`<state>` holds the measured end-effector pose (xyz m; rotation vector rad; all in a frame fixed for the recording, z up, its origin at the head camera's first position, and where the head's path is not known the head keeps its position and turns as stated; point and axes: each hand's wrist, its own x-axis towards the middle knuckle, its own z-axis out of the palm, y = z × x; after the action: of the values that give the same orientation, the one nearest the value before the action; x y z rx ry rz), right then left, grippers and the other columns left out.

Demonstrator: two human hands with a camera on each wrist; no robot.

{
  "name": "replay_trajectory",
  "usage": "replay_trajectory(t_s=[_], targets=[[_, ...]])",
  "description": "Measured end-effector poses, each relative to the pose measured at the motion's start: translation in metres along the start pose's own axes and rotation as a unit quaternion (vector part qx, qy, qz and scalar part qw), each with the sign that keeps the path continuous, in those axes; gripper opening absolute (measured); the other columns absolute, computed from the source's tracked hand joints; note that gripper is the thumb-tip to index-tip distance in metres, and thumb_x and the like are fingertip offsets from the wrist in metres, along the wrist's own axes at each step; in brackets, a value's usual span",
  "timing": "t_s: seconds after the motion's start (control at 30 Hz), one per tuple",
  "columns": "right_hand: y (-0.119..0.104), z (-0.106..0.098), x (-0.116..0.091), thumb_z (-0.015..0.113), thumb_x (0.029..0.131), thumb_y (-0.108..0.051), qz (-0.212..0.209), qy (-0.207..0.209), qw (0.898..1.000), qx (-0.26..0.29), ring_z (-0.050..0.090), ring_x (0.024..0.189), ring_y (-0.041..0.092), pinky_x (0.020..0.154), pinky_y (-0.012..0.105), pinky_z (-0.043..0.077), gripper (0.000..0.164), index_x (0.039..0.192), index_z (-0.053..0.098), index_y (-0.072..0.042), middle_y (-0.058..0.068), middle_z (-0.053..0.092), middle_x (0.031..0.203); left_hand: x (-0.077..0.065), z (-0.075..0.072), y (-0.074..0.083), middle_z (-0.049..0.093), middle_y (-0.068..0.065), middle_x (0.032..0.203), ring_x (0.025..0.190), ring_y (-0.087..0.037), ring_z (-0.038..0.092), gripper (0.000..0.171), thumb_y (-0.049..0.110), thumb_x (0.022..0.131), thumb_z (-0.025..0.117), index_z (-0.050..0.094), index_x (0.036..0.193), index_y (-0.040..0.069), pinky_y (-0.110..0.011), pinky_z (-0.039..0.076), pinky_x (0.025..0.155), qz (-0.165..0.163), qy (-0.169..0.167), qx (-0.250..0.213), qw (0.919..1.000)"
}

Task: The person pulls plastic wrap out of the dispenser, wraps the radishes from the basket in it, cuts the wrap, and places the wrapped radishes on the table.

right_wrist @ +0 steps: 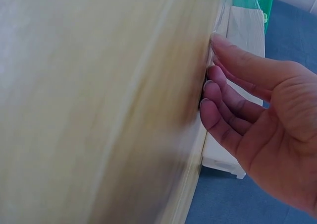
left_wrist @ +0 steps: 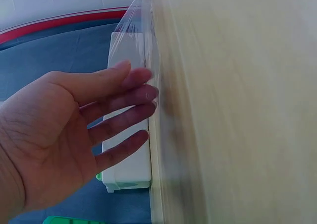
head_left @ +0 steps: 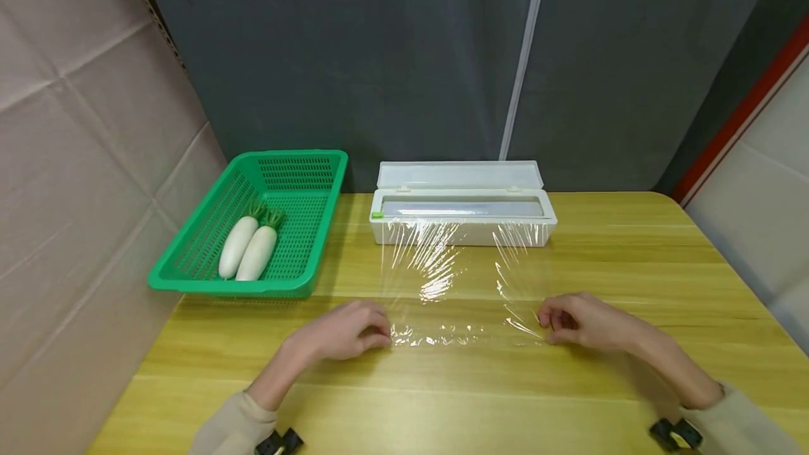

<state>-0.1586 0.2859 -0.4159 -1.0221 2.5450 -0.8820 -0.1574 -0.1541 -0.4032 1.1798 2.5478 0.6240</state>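
Observation:
A sheet of clear cling film (head_left: 464, 314) stretches from a white cling film box (head_left: 460, 174) towards me, over the wooden table. Its near left corner is pinched between thumb and index finger of my left hand (head_left: 344, 331), the other fingers loosely bent in the left wrist view. My right hand (head_left: 590, 323) pinches the near right corner, with its remaining fingers curled in the right wrist view. The box lid stands up at the back, and a roll (head_left: 468, 208) shows inside. A small green slider (head_left: 377, 215) sits at the box's left end.
To the left stands a green plastic basket (head_left: 331, 223) holding two white radishes (head_left: 239, 247) with short green stems. A dark grey curtain (head_left: 354, 55) hangs behind the table (head_left: 455, 406). Pale panels flank both sides, the right one with a red strip (head_left: 739, 118).

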Motion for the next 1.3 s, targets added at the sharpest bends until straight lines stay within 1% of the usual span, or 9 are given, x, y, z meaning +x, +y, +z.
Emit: replay_trajectory(t_s=[0.27, 0.43, 0.57, 0.8, 1.0, 1.17, 1.3], targets=[[0.0, 0.0, 0.0, 0.078, 0.09, -0.019, 0.01, -0.007, 1.0, 0.001, 0.049, 0.069, -0.001, 0.061, 0.022, 0.045, 0.017, 0.094, 0.062, -0.016, -0.016, 0.053, 0.075, -0.006, -0.006, -0.001, 0.066, 0.019, 0.095, 0.093, -0.002, 0.059, 0.009, 0.022, 0.099, 0.067, 0.075, 0.1, 0.02, -0.032, 0.052, 0.089, 0.003, 0.007, -0.04, 0.9992], [-0.001, 0.0, 0.0, 0.077, 0.091, -0.021, 0.013, -0.01, 1.0, 0.005, 0.049, 0.069, -0.001, 0.06, 0.022, 0.045, 0.016, 0.094, 0.062, -0.017, -0.016, 0.053, 0.075, -0.01, -0.009, -0.002, 0.068, 0.016, 0.099, 0.096, -0.003, 0.061, 0.01, 0.02, 0.099, 0.066, 0.075, 0.102, 0.018, -0.034, 0.053, 0.09, 0.0, 0.009, -0.051, 0.9987], [-0.001, 0.0, 0.0, 0.077, 0.091, -0.021, 0.017, -0.012, 1.0, 0.006, 0.049, 0.069, -0.001, 0.06, 0.022, 0.045, 0.016, 0.094, 0.062, -0.017, -0.016, 0.053, 0.075, -0.013, -0.012, -0.003, 0.069, 0.014, 0.1, 0.096, -0.004, 0.061, 0.01, 0.018, 0.099, 0.066, 0.074, 0.104, 0.016, -0.034, 0.054, 0.089, -0.004, 0.024, -0.052, 0.9983], [-0.001, 0.0, 0.0, 0.078, 0.09, -0.019, -0.005, -0.001, 1.0, -0.006, 0.049, 0.069, -0.002, 0.06, 0.021, 0.045, 0.017, 0.093, 0.061, -0.016, -0.017, 0.052, 0.075, -0.016, -0.021, -0.003, 0.07, 0.008, 0.102, 0.095, -0.007, 0.062, 0.012, 0.015, 0.099, 0.065, 0.073, 0.107, 0.01, -0.035, 0.055, 0.088, -0.01, 0.068, -0.027, 0.9973], [0.0, 0.001, 0.0, 0.078, 0.09, -0.019, -0.014, 0.008, 1.0, -0.006, 0.049, 0.069, -0.002, 0.06, 0.021, 0.045, 0.018, 0.093, 0.061, -0.016, -0.017, 0.052, 0.075, -0.019, -0.03, -0.006, 0.071, 0.003, 0.106, 0.099, -0.012, 0.065, 0.015, 0.014, 0.1, 0.065, 0.073, 0.11, 0.006, -0.039, 0.056, 0.088, -0.008, 0.114, -0.019, 0.9933], [0.001, 0.001, 0.001, 0.079, 0.089, -0.017, -0.025, 0.015, 1.0, -0.008, 0.048, 0.069, -0.002, 0.059, 0.021, 0.044, 0.018, 0.092, 0.061, -0.016, -0.017, 0.052, 0.075, -0.023, -0.037, -0.01, 0.07, 0.0, 0.108, 0.099, -0.014, 0.064, 0.015, 0.014, 0.1, 0.064, 0.071, 0.112, 0.007, -0.036, 0.056, 0.087, -0.014, 0.151, -0.019, 0.9883], [0.001, 0.001, 0.002, 0.079, 0.088, -0.016, -0.033, 0.016, 0.999, -0.008, 0.048, 0.069, -0.002, 0.059, 0.021, 0.045, 0.019, 0.093, 0.061, -0.015, -0.017, 0.052, 0.075, -0.026, -0.042, -0.013, 0.068, 0.002, 0.105, 0.094, -0.014, 0.062, 0.013, 0.012, 0.1, 0.064, 0.071, 0.111, 0.01, -0.032, 0.056, 0.081, -0.008, 0.187, -0.029, 0.9819]])
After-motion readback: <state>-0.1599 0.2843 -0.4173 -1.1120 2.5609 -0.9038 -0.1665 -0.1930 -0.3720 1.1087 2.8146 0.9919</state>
